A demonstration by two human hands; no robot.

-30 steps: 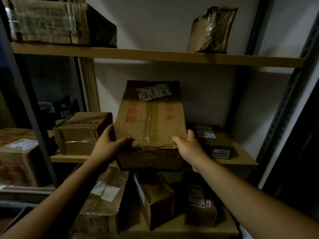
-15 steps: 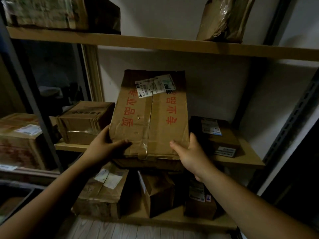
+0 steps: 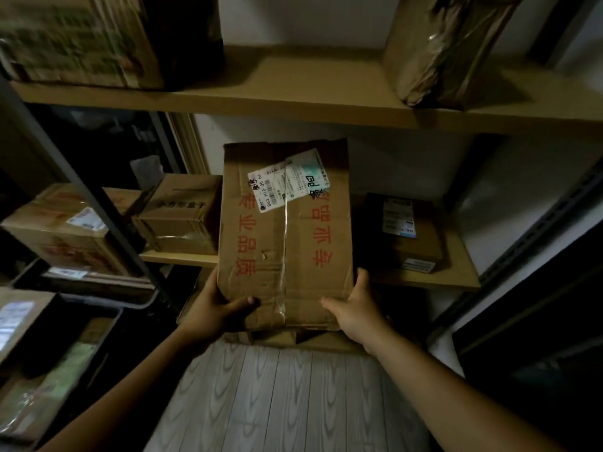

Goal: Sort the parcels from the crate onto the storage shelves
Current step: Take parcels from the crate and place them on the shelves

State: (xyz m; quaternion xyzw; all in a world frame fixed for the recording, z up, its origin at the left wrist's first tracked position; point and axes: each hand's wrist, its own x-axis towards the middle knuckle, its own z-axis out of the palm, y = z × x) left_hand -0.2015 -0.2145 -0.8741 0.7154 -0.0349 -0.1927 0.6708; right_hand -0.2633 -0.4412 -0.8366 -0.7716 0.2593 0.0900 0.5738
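Observation:
A large cardboard parcel (image 3: 287, 236) with red printed characters and a white shipping label is held up in front of the middle shelf (image 3: 424, 282). My left hand (image 3: 215, 308) grips its lower left corner, thumb on the top face. My right hand (image 3: 355, 308) grips its lower right corner, thumb on top too. The parcel's far end reaches into the gap between a small brown box (image 3: 182, 220) on the left and a dark flat box (image 3: 404, 233) on the right. Whether its far end rests on the shelf is hidden.
The upper shelf (image 3: 293, 89) carries a big box (image 3: 85, 40) at left and a taped brown package (image 3: 447, 47) at right. A neighbouring rack at left holds more cartons (image 3: 62, 230), behind a dark metal post (image 3: 85, 190). Pale plank floor (image 3: 287, 399) lies below.
The view has risen and closed in on the shelves, so the lower shelf's boxes dropped out of sight. The parcel sits further in between the two middle-shelf boxes, both hands still gripping it.

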